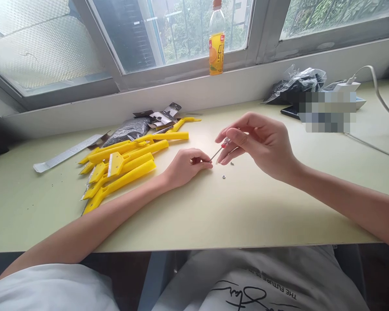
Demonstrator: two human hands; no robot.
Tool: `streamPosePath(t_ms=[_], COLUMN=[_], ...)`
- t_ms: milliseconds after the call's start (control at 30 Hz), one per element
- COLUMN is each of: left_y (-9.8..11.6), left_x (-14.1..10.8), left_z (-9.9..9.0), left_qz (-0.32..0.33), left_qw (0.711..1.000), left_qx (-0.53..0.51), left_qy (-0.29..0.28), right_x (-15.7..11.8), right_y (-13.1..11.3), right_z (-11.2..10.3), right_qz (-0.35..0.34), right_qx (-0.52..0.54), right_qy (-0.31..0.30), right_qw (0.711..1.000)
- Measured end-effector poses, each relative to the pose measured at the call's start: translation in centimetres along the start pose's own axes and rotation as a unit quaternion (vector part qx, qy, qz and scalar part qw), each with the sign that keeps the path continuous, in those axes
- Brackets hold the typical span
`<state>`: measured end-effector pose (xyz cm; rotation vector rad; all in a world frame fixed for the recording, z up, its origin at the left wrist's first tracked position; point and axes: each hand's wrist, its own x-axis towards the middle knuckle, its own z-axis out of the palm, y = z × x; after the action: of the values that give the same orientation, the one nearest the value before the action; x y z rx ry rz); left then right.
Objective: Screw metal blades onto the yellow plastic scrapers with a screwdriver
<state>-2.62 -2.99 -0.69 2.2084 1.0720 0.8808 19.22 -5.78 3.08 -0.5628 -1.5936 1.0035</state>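
Note:
My right hand [262,144] grips a small screwdriver [216,154] by its handle, which is clear with a red part and mostly covered by the fingers. The thin metal shaft slants down to the left, its tip meeting the fingertips of my left hand [189,166]. Thumb and forefinger of that hand are pinched together near the table; whatever small thing they hold is hidden. On the table below my right hand lie a small metal nut [223,176] and a tiny screw-like metal piece [232,163].
Several yellow scrapers [129,172] lie piled to the left. Behind them are a dark plastic bag [129,129] and a long pale strip [68,152]. An orange drink bottle [217,47] stands by the window. A bagged black item [294,84] and a white cable [377,88] are at the right.

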Motion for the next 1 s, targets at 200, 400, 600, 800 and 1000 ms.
streamPosePath(t_ms=[200,400,600,800,1000], left_y=[0.0,-0.3,-0.2,-0.1,-0.2], left_x=[0.0,0.0,0.0,0.0,0.1], left_z=[0.0,0.1,0.0,0.0,0.0], left_qz=[0.007,0.010,0.010,0.005,0.012], left_qw=[1.000,1.000,1.000,1.000,1.000], left_qx=[0.005,-0.001,0.000,-0.002,0.003], left_qy=[0.004,-0.003,-0.002,0.000,-0.004], right_x=[0.2,-0.1,-0.1,-0.2,-0.2], right_y=[0.3,-0.6,-0.6,-0.6,-0.7], right_z=[-0.2,0.2,0.4,0.2,0.4], right_qz=[0.018,0.030,0.024,0.034,0.039], right_qx=[0.042,0.046,0.036,0.037,0.044], right_qy=[-0.008,-0.029,-0.014,-0.042,-0.022], right_qw=[0.999,0.998,0.999,0.998,0.998])
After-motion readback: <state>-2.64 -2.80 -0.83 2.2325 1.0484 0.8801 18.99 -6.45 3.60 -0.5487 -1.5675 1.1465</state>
